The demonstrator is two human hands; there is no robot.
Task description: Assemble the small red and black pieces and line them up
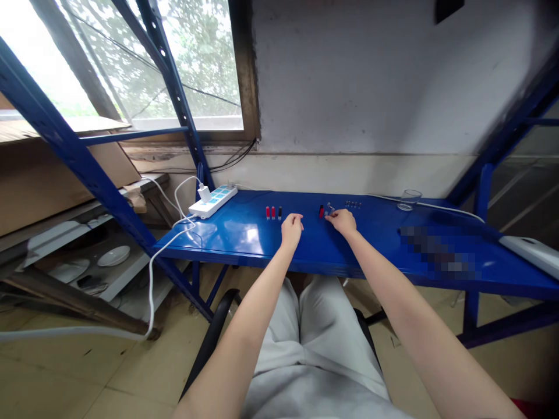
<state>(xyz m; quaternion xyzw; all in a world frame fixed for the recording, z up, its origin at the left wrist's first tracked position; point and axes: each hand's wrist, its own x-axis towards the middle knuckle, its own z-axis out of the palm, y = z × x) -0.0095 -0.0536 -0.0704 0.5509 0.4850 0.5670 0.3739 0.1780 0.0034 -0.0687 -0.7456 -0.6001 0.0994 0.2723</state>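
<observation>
My left hand hovers over the front middle of the blue table, fingers curled in; whatever they hold, if anything, is hidden. To its left are two small red tubes and a black tube with pale lower ends, side by side. My right hand reaches down to the tabletop with fingertips pinched together, and I cannot make out what is between them. Close by its fingertips are small red and black pieces and a few small clear pieces. Behind it, several tiny metallic parts lie in rows.
A white power strip with a plugged-in cable lies at the table's left end. A clear glass cup stands at the back right. A blurred-out object and a white device are farther right. Blue shelf posts frame the table.
</observation>
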